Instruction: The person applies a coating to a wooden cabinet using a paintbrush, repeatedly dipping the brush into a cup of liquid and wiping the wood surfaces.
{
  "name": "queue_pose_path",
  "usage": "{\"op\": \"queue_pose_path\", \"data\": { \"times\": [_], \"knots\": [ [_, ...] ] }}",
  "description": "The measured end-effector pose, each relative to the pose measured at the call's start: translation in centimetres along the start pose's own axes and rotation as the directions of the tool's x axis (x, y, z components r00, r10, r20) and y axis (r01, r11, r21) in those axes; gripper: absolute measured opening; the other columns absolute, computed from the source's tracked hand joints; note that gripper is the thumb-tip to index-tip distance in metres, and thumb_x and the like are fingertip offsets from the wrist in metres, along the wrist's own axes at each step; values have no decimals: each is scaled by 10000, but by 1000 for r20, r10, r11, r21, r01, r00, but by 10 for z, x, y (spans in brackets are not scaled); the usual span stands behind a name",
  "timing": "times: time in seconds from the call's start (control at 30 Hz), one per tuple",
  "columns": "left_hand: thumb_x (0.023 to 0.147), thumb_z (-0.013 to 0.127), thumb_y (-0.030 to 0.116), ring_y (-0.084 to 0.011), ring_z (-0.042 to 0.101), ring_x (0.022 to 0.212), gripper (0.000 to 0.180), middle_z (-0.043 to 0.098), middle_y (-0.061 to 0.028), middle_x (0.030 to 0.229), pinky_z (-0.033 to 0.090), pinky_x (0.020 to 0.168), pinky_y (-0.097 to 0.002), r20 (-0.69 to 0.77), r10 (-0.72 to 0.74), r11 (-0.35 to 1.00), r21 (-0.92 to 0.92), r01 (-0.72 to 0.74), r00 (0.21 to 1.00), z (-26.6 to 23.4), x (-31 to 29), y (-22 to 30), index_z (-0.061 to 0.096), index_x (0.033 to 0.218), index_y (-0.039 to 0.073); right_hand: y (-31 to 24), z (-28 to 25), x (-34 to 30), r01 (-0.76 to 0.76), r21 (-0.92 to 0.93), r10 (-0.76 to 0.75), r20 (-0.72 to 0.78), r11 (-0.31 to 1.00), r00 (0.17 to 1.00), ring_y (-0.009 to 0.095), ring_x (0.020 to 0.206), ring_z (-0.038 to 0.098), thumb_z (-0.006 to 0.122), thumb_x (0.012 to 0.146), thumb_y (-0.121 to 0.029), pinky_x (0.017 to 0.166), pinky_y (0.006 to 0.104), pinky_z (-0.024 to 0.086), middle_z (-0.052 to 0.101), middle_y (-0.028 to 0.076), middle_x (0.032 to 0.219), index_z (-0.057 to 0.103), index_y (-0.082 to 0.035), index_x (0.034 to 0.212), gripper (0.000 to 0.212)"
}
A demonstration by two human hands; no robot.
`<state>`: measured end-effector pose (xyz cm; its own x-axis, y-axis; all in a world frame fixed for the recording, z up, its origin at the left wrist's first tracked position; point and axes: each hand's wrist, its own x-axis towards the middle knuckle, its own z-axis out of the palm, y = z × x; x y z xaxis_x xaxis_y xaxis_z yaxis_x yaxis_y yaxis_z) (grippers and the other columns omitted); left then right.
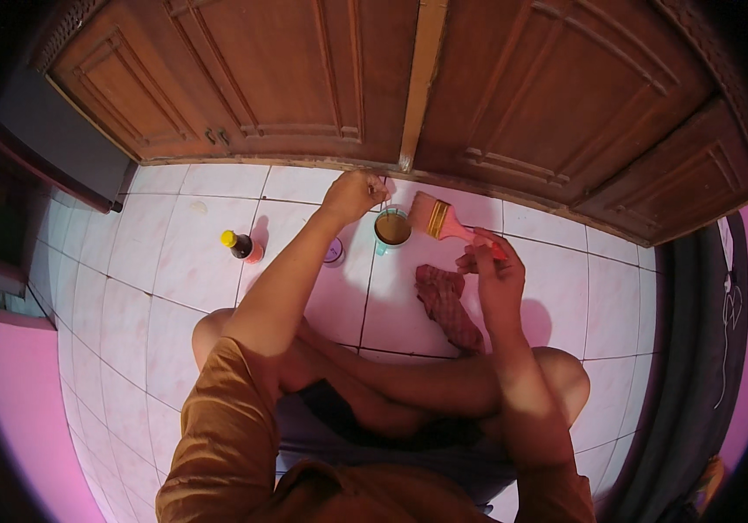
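My left hand [355, 197] is closed in a pinch above a teal cup [381, 248], holding a thin stick [386, 204] that reaches down into it. Brown liquid [393, 229] fills much of the cup. To the right, my right hand [498, 272] grips the pink-red handle of a wide flat paintbrush [440, 220]. The bristles point up and left, held just beside the cup's rim. Beneath the right hand lies a crumpled reddish-brown cloth [450, 307]. A small purple round container [334, 253] stands left of the cup, partly hidden by my left forearm.
A small dark bottle with a yellow cap [238, 244] stands on the tiled floor [191, 253] farther left. Wooden cabinet doors [278, 78] rise along the far side. My crossed legs [409, 388] border the near side. A white cord [730, 305] hangs at the right.
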<state>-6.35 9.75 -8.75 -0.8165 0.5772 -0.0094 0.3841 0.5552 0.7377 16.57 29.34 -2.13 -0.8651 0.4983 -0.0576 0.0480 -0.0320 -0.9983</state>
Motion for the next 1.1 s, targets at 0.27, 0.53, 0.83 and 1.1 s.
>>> {"op": "queue_pose_path", "data": {
  "times": [0.27, 0.53, 0.83, 1.1],
  "knots": [
    [841, 712, 186, -300, 679, 854, 112, 684, -97, 900, 539, 804, -416, -170, 37, 986, 165, -8, 985, 6, -31, 14, 740, 837, 78, 5, -6, 14, -204, 473, 271, -77, 857, 960, 223, 807, 668, 618, 991, -198, 738, 346, 584, 644, 123, 946, 605, 45, 1228, 340],
    [854, 702, 147, -293, 681, 860, 83, 697, -108, 932, 548, 792, -400, -228, 42, 963, 268, 22, 973, 16, -46, 14, 747, 850, 77, 5, 5, 15, -211, 537, 280, -50, 817, 959, 212, 789, 675, 626, 986, -184, 728, 331, 581, 663, 107, 928, 622, 23, 1207, 302],
    [871, 699, 160, -315, 681, 841, 119, 694, -132, 932, 543, 793, -417, -173, 28, 980, 198, 7, 984, 34, -55, 40, 753, 877, 54, 1, 1, 17, -177, 543, 255, -71, 821, 964, 217, 781, 681, 628, 986, -189, 716, 327, 595, 660, 121, 933, 627, 34, 1190, 302],
    [870, 693, 154, -326, 680, 877, 109, 696, -137, 932, 546, 813, -417, -239, 203, 887, 456, -75, 950, 22, -49, 20, 747, 869, 58, -2, 5, 18, -179, 545, 243, -46, 819, 969, 217, 791, 680, 619, 992, -192, 718, 328, 595, 657, 118, 936, 629, 33, 1191, 301]
  ]
}}
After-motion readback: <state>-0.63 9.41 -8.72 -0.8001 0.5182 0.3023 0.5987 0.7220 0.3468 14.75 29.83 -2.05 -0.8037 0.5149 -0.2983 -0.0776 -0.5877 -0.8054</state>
